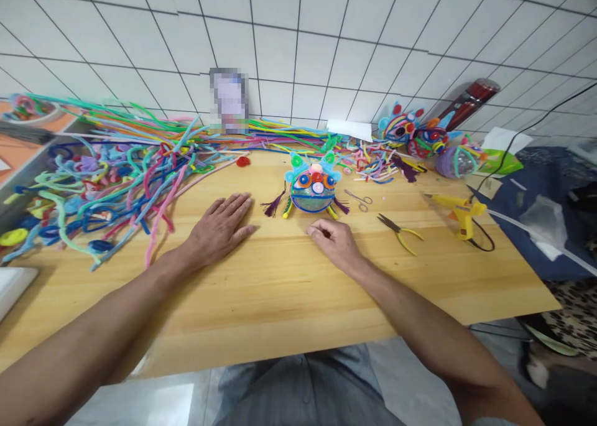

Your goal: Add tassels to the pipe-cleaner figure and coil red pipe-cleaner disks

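Note:
My left hand (221, 228) lies flat on the wooden table, palm down with fingers stretched out, holding nothing. My right hand (334, 242) rests with its fingers curled in, and nothing shows in it. Just beyond it stands a colourful lion-head craft (312, 186), with blue ears, round orange-and-blue eyes, a red nose and a clear lower part. Dark purple tassels (274, 203) hang at its sides. Neither hand appears to hold the craft. Small scissors (359, 200) lie to its right. Pliers with yellow handles (400, 232) lie farther right of my right hand.
Tangled pipe cleaners (116, 189) cover the table's left side, with long ones along the wall. A yellow glue gun (459, 213) with a cord lies at right. Other lion-head crafts (400, 127) stand at the back right. A blurred upright rectangle (229, 99) leans on the tiled wall.

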The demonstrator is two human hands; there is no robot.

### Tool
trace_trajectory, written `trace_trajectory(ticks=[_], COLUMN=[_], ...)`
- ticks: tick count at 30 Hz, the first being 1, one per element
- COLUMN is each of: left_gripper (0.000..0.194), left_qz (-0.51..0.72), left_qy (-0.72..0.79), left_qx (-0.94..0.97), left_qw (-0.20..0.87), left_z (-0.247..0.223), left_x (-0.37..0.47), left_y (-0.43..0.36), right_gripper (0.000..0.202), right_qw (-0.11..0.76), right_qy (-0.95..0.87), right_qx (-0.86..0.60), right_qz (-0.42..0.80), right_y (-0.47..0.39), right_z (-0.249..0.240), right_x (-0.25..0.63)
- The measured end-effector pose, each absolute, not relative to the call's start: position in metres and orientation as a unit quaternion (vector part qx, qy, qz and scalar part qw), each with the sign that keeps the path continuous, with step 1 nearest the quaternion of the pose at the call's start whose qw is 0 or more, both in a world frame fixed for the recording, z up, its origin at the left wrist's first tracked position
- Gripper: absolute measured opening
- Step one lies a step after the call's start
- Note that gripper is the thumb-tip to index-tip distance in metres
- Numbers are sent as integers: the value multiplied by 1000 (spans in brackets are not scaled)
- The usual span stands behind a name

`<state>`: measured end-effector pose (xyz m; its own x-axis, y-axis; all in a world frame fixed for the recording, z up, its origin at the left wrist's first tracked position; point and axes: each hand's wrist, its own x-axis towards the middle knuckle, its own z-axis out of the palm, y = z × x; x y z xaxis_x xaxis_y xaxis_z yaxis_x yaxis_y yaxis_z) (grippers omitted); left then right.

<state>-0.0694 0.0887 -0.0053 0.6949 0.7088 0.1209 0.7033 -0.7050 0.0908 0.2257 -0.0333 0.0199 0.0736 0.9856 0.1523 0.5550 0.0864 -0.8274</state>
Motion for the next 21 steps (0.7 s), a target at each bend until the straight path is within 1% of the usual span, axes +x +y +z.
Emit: trace_trajectory(ticks=[6,9,16,19,21], left_gripper=[75,72,71,78,80], left_qz=[88,67,30,48,53], left_qy=[380,391,398,404,407], left_qx=[920,917,915,912,910], left_qw=[28,37,56,51,50], left_z=[-6,-3,12,14,14], left_x=[-69,-67,-62,-62,-62], left_y=[89,88,83,81,80], right_gripper=[27,28,30,31,32], right_qw=[389,393,381,373,370], right_qy=[-624,-624,-613,-620,-623], right_qx=[-620,-616,-634,-635,-636], right_qz=[272,276,279,271,265], right_y=[-33,-33,-32,-32,-32], right_z=[18,17,15,14,14], right_x=[226,227,232,233,234])
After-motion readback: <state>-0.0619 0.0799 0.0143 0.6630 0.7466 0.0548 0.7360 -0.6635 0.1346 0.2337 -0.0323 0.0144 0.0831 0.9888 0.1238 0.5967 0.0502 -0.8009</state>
